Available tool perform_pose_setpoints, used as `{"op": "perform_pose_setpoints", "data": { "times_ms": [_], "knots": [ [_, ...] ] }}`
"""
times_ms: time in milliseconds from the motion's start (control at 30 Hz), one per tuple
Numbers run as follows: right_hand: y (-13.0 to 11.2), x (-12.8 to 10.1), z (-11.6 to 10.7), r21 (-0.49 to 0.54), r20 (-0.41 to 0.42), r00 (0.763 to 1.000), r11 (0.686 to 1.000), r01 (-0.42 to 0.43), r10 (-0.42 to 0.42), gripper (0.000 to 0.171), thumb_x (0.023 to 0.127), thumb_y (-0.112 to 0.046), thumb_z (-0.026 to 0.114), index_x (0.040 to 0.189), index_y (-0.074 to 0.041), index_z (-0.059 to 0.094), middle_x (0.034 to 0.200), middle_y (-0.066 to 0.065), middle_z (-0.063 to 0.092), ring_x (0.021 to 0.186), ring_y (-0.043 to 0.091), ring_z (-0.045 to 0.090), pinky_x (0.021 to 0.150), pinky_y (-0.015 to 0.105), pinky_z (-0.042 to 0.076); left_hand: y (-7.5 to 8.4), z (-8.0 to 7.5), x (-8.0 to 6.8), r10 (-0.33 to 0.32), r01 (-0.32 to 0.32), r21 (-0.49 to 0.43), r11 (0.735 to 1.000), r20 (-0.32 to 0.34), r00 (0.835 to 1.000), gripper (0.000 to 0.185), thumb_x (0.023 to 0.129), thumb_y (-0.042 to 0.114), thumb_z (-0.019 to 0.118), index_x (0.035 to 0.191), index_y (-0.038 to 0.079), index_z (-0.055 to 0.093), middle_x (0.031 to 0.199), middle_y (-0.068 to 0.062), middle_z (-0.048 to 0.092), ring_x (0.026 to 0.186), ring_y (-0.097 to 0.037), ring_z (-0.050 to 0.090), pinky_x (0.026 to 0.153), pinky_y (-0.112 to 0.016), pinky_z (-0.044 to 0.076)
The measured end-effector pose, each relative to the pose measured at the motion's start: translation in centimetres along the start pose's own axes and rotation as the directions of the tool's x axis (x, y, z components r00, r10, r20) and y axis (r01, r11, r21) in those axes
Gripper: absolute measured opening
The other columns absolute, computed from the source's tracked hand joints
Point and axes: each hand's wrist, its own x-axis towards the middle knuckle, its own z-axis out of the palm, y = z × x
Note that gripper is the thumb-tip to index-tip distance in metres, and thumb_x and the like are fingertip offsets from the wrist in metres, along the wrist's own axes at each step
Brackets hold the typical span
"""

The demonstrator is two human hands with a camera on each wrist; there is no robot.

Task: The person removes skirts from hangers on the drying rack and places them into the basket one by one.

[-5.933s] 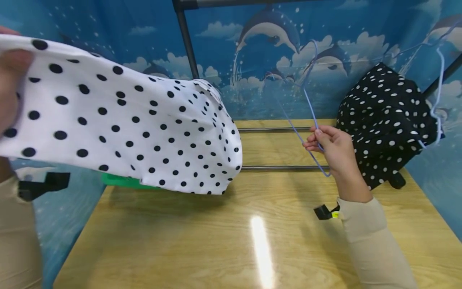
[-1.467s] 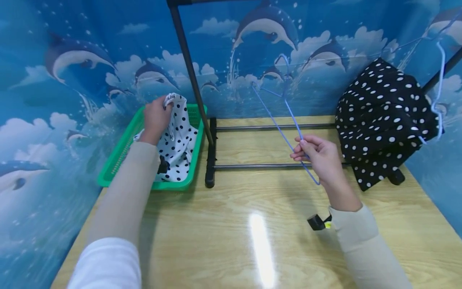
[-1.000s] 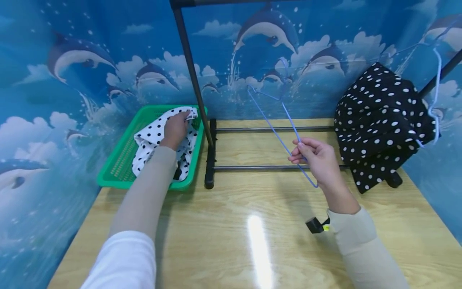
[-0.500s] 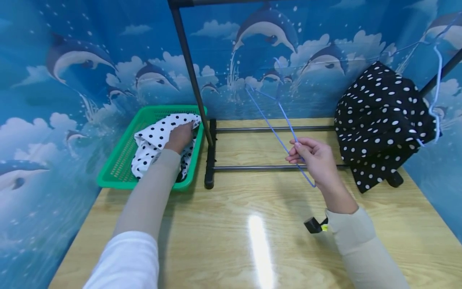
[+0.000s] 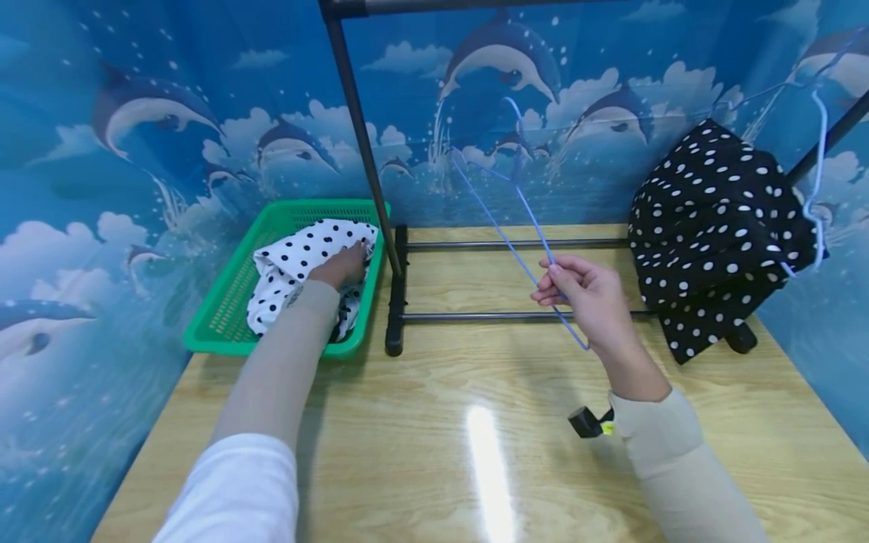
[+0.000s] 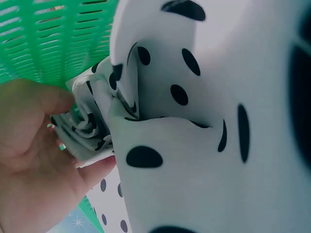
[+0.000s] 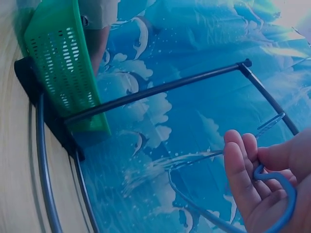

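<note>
In the green basket (image 5: 224, 317) at the counter's left, I log that the left hand (image 5: 342, 265) has sunk with the white dotted cloth (image 5: 299, 256), fingers bunching a fold, while the right hand (image 5: 584, 298) keeps its pinch on the blue wire hanger (image 5: 505, 200), so hanging looks unstarted.

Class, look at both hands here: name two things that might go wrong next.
The left hand grips only a bunched fold of the white dotted cloth; lifted, it may drag on the green basket. The right hand pinches the thin blue hanger low down; it might swing into the rack post.
</note>
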Motion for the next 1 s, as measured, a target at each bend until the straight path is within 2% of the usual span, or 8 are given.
{"op": "perform_pose_setpoints", "data": {
  "times_ms": [67, 167, 300, 433, 533, 700, 833, 1000],
  "knots": [
    [-0.3, 0.1, 0.4, 0.018, 0.009, 1.0, 1.0, 0.018, -0.019, 0.02, 0.1, -0.007, 0.053, 0.11, 0.009, 0.06, 0.078, 0.004, 0.067, 0.069, 0.012, 0.07, 0.066, 0.025, 0.057, -0.2, 0.2, 0.0, 0.02, -0.021, 0.009, 1.0, 0.04, 0.999, 0.061, 0.104, 0.014, 0.026, 0.156, 0.015, -0.006, 0.162, -0.013, -0.007, 0.147, -0.035, -0.006, 0.116, -0.055, 0.007],
    [-0.9, 0.5, 1.3, 0.021, 0.018, 0.999, 0.999, 0.042, -0.042, 0.021, 0.1, -0.006, 0.053, 0.11, 0.009, 0.06, 0.077, 0.003, 0.068, 0.069, 0.012, 0.07, 0.066, 0.025, 0.057, -0.2, 0.2, -0.6, 0.028, -0.03, 0.018, 0.999, 0.083, 0.996, 0.061, 0.104, 0.017, 0.024, 0.156, 0.016, -0.009, 0.162, -0.012, -0.012, 0.146, -0.035, -0.012, 0.115, -0.058, 0.004],
    [-1.7, 1.1, 2.5, 0.024, 0.033, 0.996, 0.997, 0.078, -0.079, 0.022, 0.1, -0.008, 0.053, 0.111, 0.009, 0.061, 0.078, 0.004, 0.068, 0.068, 0.013, 0.07, 0.066, 0.026, 0.057, -0.1, 0.1, -1.2, 0.028, -0.034, 0.048, 0.998, 0.127, 0.991, 0.06, 0.104, 0.022, 0.022, 0.155, 0.018, -0.009, 0.162, -0.01, -0.013, 0.146, -0.034, -0.015, 0.114, -0.06, 0.002],
    [-2.8, 1.7, 3.8, 0.013, 0.037, 0.993, 0.994, 0.111, -0.111, 0.026, 0.1, -0.009, 0.053, 0.114, 0.012, 0.06, 0.078, 0.006, 0.068, 0.069, 0.014, 0.07, 0.067, 0.027, 0.058, -0.4, -0.3, -1.0, 0.044, -0.052, 0.041, 0.998, 0.162, 0.986, 0.061, 0.105, 0.025, 0.024, 0.155, 0.019, -0.009, 0.162, -0.009, -0.014, 0.146, -0.033, -0.015, 0.115, -0.059, 0.001],
    [-3.6, 2.2, 4.7, -0.01, 0.034, 0.99, 0.991, 0.137, -0.137, 0.027, 0.1, -0.01, 0.053, 0.115, 0.011, 0.061, 0.079, 0.006, 0.068, 0.07, 0.015, 0.07, 0.068, 0.029, 0.058, -0.8, -0.8, -0.7, 0.061, -0.06, -0.016, 0.998, 0.166, 0.984, 0.06, 0.105, 0.02, 0.024, 0.156, 0.018, -0.008, 0.162, -0.011, -0.011, 0.147, -0.034, -0.011, 0.116, -0.057, 0.004],
    [-4.5, 2.8, 5.7, -0.006, 0.03, 0.988, 0.988, 0.155, -0.154, 0.027, 0.1, -0.012, 0.053, 0.114, 0.009, 0.062, 0.08, 0.006, 0.069, 0.071, 0.016, 0.07, 0.069, 0.03, 0.058, -0.8, -1.9, -0.6, 0.012, 0.0, -0.096, 0.995, 0.132, 0.991, 0.057, 0.105, 0.013, 0.02, 0.157, 0.021, -0.001, 0.163, -0.012, 0.001, 0.148, -0.035, 0.004, 0.116, -0.055, 0.013],
    [-4.7, 3.2, 6.1, 0.008, 0.028, 0.986, 0.987, 0.162, -0.162, 0.026, 0.1, -0.012, 0.054, 0.114, 0.008, 0.062, 0.08, 0.007, 0.069, 0.071, 0.017, 0.07, 0.07, 0.03, 0.058, -0.1, -2.6, -0.9, -0.008, 0.016, -0.081, 0.997, 0.093, 0.996, 0.06, 0.104, 0.005, 0.025, 0.157, 0.019, 0.003, 0.162, -0.013, 0.008, 0.147, -0.035, 0.009, 0.116, -0.053, 0.016],
    [-5.3, 3.8, 6.7, 0.021, 0.037, 0.986, 0.987, 0.16, -0.161, 0.026, 0.099, -0.012, 0.055, 0.113, 0.009, 0.063, 0.08, 0.009, 0.069, 0.072, 0.018, 0.07, 0.07, 0.03, 0.058, 0.2, -3.6, -1.7, 0.026, -0.022, -0.074, 0.997, 0.056, 0.998, 0.064, 0.101, -0.001, 0.028, 0.157, 0.017, 0.003, 0.162, -0.015, 0.011, 0.146, -0.035, 0.015, 0.115, -0.051, 0.022]
  ]
}}
